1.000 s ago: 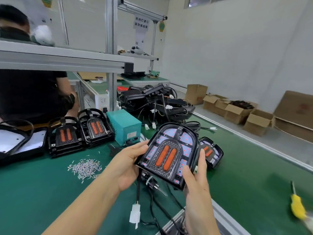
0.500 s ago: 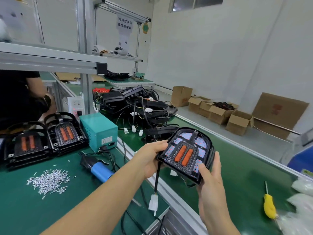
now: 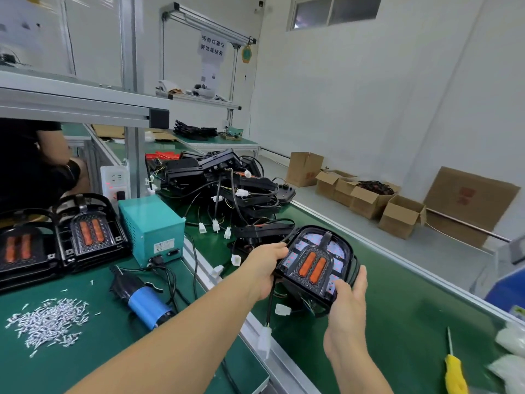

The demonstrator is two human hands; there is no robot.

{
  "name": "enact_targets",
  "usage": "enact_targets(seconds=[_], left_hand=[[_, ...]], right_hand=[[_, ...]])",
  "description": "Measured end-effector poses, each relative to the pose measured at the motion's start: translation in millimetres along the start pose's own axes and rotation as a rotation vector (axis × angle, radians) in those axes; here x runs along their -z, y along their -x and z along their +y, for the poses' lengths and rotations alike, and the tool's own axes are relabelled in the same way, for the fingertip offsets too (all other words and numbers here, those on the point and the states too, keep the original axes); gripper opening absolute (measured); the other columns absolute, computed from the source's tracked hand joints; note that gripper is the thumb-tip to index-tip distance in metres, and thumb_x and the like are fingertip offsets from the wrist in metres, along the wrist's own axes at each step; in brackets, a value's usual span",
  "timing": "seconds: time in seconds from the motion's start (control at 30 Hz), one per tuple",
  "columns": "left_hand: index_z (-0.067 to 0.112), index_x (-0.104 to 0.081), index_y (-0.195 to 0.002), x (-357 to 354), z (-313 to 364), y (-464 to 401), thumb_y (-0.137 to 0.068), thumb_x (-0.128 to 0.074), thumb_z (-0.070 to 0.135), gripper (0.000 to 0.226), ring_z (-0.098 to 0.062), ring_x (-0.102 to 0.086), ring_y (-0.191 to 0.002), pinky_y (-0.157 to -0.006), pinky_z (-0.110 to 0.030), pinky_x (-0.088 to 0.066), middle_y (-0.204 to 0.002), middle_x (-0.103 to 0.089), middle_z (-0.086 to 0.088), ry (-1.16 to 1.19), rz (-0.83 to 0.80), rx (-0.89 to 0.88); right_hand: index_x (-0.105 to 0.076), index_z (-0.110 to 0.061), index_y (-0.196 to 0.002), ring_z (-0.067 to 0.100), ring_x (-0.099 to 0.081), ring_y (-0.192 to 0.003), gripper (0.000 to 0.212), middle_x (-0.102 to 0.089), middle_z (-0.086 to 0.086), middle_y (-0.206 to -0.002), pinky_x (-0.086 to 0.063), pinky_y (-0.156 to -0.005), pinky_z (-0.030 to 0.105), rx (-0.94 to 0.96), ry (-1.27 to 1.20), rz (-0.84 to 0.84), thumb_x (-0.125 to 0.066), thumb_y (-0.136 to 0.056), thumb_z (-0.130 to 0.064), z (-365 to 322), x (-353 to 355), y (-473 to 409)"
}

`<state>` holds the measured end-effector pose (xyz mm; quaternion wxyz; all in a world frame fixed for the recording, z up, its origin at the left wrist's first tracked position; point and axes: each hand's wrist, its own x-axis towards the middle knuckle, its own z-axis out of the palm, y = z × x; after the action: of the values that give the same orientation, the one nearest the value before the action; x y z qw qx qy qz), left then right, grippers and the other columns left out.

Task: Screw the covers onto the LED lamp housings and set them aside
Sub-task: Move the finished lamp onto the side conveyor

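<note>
Both hands are carrying one lamp housing (image 3: pixel 315 267) out over the green conveyor belt (image 3: pixel 397 302): the left hand (image 3: pixel 262 268) is gripping its near-left edge with thumb on top and fingers curled beneath, and the right hand (image 3: pixel 348 297) is clasping the lower right corner, thumb lying on the cover. Over the last second the unit has been travelling rightward, away from the bench mat (image 3: pixel 85 336) where the screw pile (image 3: pixel 48 322) and the blue-bodied electric screwdriver (image 3: pixel 142 300) are lying, and it is now hanging just in front of the heap of wired housings (image 3: pixel 227 189) on the belt, its white connector (image 3: pixel 264 341) dangling below on its lead. That shift is suggesting that this cover is already fastened and the setting-aside step is under way; whether every screw is in cannot be told from here. Two more housings (image 3: pixel 88 231) are waiting at the left beside the teal power box (image 3: pixel 150 226). As for containers, several open cardboard boxes (image 3: pixel 369 194) are sitting on the floor against the far wall; one is holding a dark tangle that looks like wiring, while the contents of the others are hidden by their flaps. A yellow-handled screwdriver (image 3: pixel 454 373) is lying on the belt at lower right, near some white bags (image 3: pixel 511 354).
</note>
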<state>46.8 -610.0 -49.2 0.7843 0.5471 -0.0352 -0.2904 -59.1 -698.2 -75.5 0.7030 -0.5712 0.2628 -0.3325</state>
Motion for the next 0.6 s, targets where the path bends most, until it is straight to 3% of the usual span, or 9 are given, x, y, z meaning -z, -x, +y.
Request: enact_targets(seconds=[0.27, 0.47, 0.6], left_hand=[[0.004, -0.034, -0.145, -14.5, 11.6, -13.2, -0.095, -0.039, -0.008, 0.052, -0.029, -0.049, -0.124, -0.085, -0.033, -0.049, -0.145, -0.043, -0.013, -0.018, -0.063, -0.07], [0.009, -0.034, -0.146, -14.0, 6.9, -16.0, -0.099, -0.037, 0.0, 0.047, -0.021, -0.058, -0.103, -0.076, -0.032, -0.051, -0.14, -0.047, -0.012, 0.062, -0.086, -0.074], [0.016, -0.026, -0.15, -7.6, 2.9, -21.3, -0.099, -0.035, -0.002, 0.055, -0.026, -0.042, -0.13, -0.101, -0.041, -0.042, -0.149, -0.037, -0.008, 0.002, -0.086, -0.081]], right_hand=[[-0.017, -0.044, -0.152, 0.022, -0.037, -0.138, 0.066, -0.032, -0.008, -0.155, -0.029, -0.115, 0.051, -0.083, -0.045, 0.112, -0.036, -0.098, -0.011, 4.3, -6.9, -31.6], [-0.012, -0.041, -0.153, 0.028, -0.036, -0.137, 0.062, -0.028, -0.002, -0.157, -0.032, -0.112, 0.051, -0.124, -0.034, 0.122, -0.03, -0.101, -0.013, 3.4, -20.6, -47.2], [-0.009, -0.037, -0.155, 0.027, -0.024, -0.144, 0.06, -0.018, -0.002, -0.161, -0.025, -0.112, 0.048, -0.115, 0.023, 0.135, -0.027, -0.103, -0.013, 1.0, -26.2, -55.9]])
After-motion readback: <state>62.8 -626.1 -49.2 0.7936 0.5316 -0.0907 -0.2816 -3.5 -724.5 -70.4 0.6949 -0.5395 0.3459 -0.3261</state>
